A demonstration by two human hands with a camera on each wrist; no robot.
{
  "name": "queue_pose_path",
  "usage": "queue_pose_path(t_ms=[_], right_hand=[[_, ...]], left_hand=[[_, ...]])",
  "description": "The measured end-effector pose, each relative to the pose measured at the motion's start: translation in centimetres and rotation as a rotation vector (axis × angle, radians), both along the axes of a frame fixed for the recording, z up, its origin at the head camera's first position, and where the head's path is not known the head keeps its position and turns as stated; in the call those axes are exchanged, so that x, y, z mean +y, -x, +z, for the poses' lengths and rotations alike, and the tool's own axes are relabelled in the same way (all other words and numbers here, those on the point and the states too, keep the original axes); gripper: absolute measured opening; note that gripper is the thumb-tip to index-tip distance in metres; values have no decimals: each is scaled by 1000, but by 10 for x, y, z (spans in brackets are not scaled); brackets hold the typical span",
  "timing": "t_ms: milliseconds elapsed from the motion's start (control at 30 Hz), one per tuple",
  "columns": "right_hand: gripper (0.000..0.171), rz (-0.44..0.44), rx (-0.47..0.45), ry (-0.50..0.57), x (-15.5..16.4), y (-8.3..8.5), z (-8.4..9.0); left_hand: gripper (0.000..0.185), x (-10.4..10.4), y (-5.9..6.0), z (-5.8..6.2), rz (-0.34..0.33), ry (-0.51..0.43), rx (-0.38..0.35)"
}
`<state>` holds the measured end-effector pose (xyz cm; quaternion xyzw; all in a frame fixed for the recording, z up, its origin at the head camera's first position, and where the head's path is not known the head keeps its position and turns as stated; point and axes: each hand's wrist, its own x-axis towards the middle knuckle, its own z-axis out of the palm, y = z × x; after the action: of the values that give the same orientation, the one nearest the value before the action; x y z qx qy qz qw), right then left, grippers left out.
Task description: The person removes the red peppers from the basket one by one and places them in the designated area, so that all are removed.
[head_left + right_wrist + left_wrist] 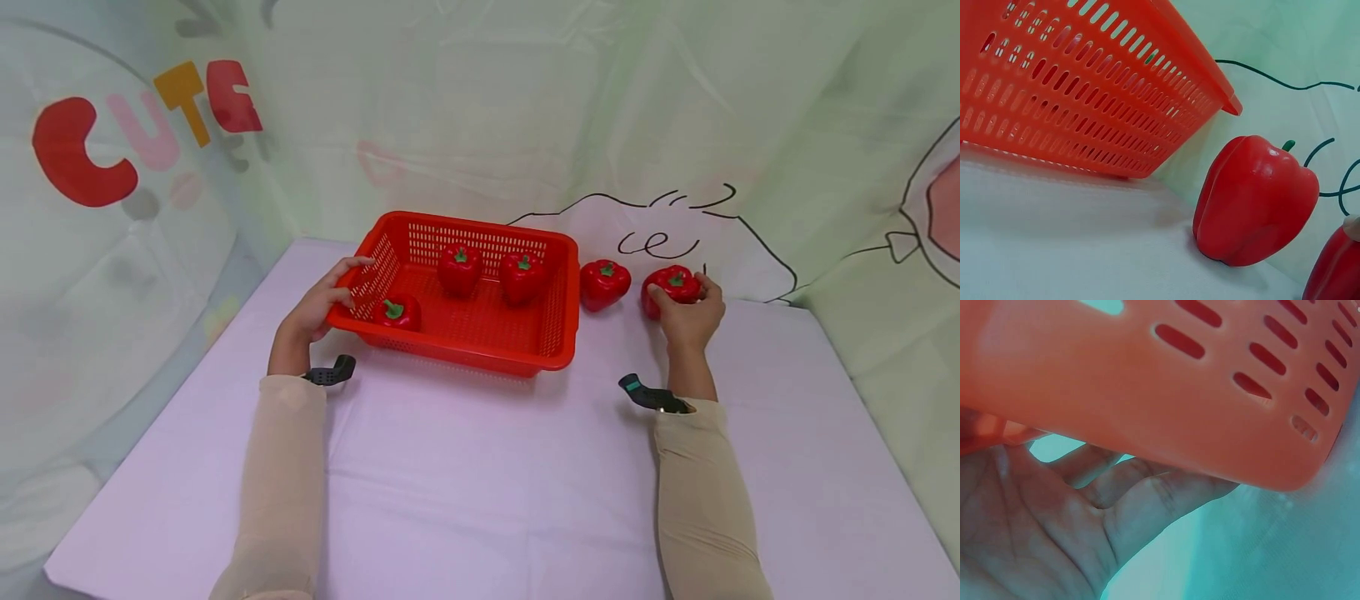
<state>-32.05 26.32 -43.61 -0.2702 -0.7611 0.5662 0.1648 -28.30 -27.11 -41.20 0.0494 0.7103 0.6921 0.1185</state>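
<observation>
My left hand [318, 304] grips the left side of a red plastic basket [457, 354], its fingers over the rim. In the left wrist view, the palm [1029, 519] sits under the basket's slotted wall [1129, 394]. At the right, my right hand [692, 323] holds a red bell pepper [663, 275] between thumb and fingers. That pepper [1334, 270] shows only partly in the right wrist view, with a fingertip on it. Between it and the basket stands another red bell pepper [600, 287], untouched.
Inside the basket are three red bell peppers: one at the back middle [459, 273], one to its right [522, 283], one at the front left [403, 312]. A white-covered table [487, 483] lies beneath, and a printed curtain [480, 108] hangs behind its back edge.
</observation>
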Motion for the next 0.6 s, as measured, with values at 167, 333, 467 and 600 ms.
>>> queue_pose_path(t_ms=[167,333,467,600], right_hand=[[79,6,13,-12,0,1,1],[78,10,9,-38,-1,0,2],[77,5,4,-53,0,-1,6],[69,-48,70,-129,-3,-5,20]], left_hand=[[71,0,0,-1,1,-2,1],[72,0,1,-1,5,9,-2],[72,0,1,-1,2,12,-4],[73,0,1,-1,-1,8,0]])
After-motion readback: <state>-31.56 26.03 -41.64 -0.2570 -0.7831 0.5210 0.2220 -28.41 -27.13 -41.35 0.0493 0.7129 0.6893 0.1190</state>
